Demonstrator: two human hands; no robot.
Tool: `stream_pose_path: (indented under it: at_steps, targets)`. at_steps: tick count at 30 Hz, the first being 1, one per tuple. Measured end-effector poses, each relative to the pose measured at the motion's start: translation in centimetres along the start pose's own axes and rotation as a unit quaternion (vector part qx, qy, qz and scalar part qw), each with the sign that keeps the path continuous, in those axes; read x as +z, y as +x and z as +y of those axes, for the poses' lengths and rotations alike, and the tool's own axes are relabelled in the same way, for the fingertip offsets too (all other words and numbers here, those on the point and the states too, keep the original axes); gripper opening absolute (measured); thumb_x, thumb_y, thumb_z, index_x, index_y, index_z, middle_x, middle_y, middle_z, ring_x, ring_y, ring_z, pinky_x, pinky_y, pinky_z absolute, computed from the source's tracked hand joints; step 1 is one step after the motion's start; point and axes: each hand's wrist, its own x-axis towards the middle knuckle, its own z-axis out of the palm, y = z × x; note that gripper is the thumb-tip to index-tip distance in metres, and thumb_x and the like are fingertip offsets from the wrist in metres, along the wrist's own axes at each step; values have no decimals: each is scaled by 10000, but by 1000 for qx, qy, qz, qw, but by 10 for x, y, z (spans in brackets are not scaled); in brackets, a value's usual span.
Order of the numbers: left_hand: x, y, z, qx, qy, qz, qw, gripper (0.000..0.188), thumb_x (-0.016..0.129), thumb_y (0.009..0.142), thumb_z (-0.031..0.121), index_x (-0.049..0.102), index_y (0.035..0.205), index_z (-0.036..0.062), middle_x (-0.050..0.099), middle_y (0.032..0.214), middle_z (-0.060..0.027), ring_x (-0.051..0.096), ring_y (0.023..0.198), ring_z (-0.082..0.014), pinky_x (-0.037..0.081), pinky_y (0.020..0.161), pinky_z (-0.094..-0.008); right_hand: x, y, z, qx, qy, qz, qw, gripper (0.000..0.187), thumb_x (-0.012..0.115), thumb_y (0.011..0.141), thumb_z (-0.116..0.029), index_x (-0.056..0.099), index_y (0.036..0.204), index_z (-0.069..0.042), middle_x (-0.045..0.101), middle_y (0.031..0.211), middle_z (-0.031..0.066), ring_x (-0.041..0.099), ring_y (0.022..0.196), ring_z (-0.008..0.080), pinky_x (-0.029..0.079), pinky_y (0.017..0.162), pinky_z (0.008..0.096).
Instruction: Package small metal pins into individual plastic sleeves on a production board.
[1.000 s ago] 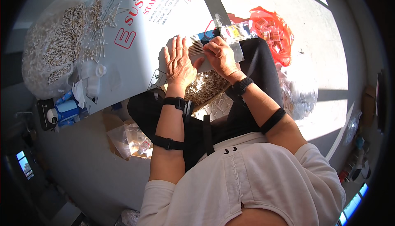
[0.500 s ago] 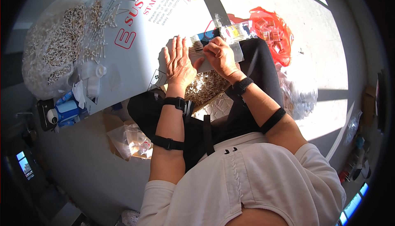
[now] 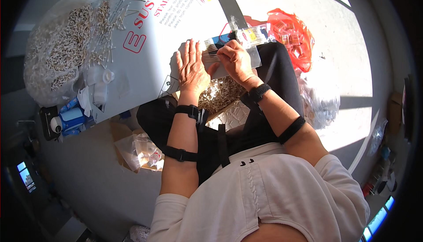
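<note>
My left hand (image 3: 193, 71) lies flat on the grey printed board (image 3: 154, 61), fingers stretched out, beside a row of cotton swabs (image 3: 209, 50). The row lies side by side between my hands. Just right of it, my right hand (image 3: 238, 63) is closed with its fingertips drawn together; what they pinch is hidden. A clear plastic sleeve (image 3: 255, 57) sticks out past my right hand. Beyond the knuckles lies a dark blue strip (image 3: 224, 38), and next to it a clear packet with a yellow label (image 3: 252, 35) holding more swabs.
A large clear bag of cotton swabs (image 3: 66, 48) sits at the left, with loose swabs (image 3: 105, 50) beside it. A blue-and-white bottle (image 3: 70, 119) stands at the board's left corner. A box of swabs (image 3: 220, 94) is below my hands. A red plastic bag (image 3: 291, 35) lies at the right.
</note>
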Motion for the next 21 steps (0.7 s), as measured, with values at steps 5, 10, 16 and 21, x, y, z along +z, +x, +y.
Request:
stream_pose_path:
  at_steps: [5,10,16,21]
  targets:
    - [2,-1,-2,-2,1,3,1000,839,562,887,528,241,1496,50,240,1558,-138,161,1469,-274,104,1175,-523,1,1,-4,24,9,8,1000,122,704,749,-68,700,863,-110,582,822,68,623,783,283,522,689,366]
    - [3,0,-2,0,8,8,1000,876,566,866,568,262,1488,31,254,1555,-138,177,1466,-264,111,1176,-517,1,5,-5,59,-13,-7,998,138,685,755,-88,701,887,-124,573,815,65,617,799,279,518,713,371]
    - [3,0,-2,1,15,9,1000,873,547,869,586,273,1488,35,258,1554,-130,185,1464,-256,114,1176,-510,3,7,-5,56,-25,-8,998,148,674,757,-93,703,896,-135,564,820,59,612,799,273,521,724,376]
    - [3,0,-2,-2,-9,10,1000,827,578,872,542,281,1478,64,256,1552,-129,180,1463,-277,123,1170,-527,4,7,-5,57,-32,-9,998,153,677,758,-95,705,901,-139,565,823,58,614,803,270,523,723,371]
